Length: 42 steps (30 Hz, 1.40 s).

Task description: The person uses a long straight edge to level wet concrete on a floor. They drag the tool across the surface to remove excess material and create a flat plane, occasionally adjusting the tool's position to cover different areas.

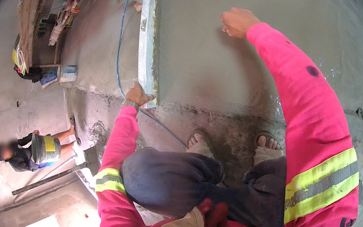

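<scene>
My left hand [137,94] is at the near end of a long, pale, cement-smeared edge board [147,28]. Its fingers curl at the board's left side and the thumb lies across the end. Along the right of the board spreads smooth, wet-looking grey cement [189,63]. Over that surface, farther off, my right hand [238,22] is closed with the fingers bent inward; whatever they may hold is hidden. A blue cord or hose [121,34] runs left of the board and passes by my left wrist.
My feet in sandals [199,144] stand on a rough, lower strip. At upper left is a wooden frame [29,15] with assorted items. At lower left another person [20,155] holds a dark bucket [46,149], near a long dark bar [47,179].
</scene>
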Available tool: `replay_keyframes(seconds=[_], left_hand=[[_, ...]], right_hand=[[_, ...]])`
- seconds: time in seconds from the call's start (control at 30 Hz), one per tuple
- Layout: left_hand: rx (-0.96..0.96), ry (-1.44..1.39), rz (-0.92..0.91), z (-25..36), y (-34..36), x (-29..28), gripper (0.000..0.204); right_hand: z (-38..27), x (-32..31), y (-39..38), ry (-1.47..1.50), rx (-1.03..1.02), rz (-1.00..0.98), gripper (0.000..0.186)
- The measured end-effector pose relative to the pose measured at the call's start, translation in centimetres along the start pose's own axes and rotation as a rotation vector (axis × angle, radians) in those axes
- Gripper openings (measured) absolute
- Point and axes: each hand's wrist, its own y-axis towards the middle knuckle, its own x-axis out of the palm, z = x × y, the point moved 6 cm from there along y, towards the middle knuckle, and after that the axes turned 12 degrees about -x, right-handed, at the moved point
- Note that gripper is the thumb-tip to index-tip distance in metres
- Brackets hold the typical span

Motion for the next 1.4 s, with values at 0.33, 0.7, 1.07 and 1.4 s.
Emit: replay_keyframes(seconds=[0.33, 0.7, 1.07, 1.4], left_hand=[[-0.076, 0.054, 0.003, 1.1, -1.0, -0.6, 0.112], [-0.096, 0.081, -0.013, 1.4, -1.7, -1.2, 0.112], [-0.141, -0.452, 0.127, -0.4, -1.2, -1.2, 0.103], [-0.322, -0.298, 0.236, -5.2, 1.0, 0.8, 0.070]], right_hand=[[0.0, -0.1, 0.0, -0.014, 0.007, -0.013, 0.023], [1.9, 0.3, -1.2, -0.009, -0.029, 0.035, 0.020], [1.2, -0.9, -2.0, -0.025, 0.032, 0.051, 0.017], [4.7, -0.2, -4.0, 0.036, 0.119, 0.049, 0.014]])
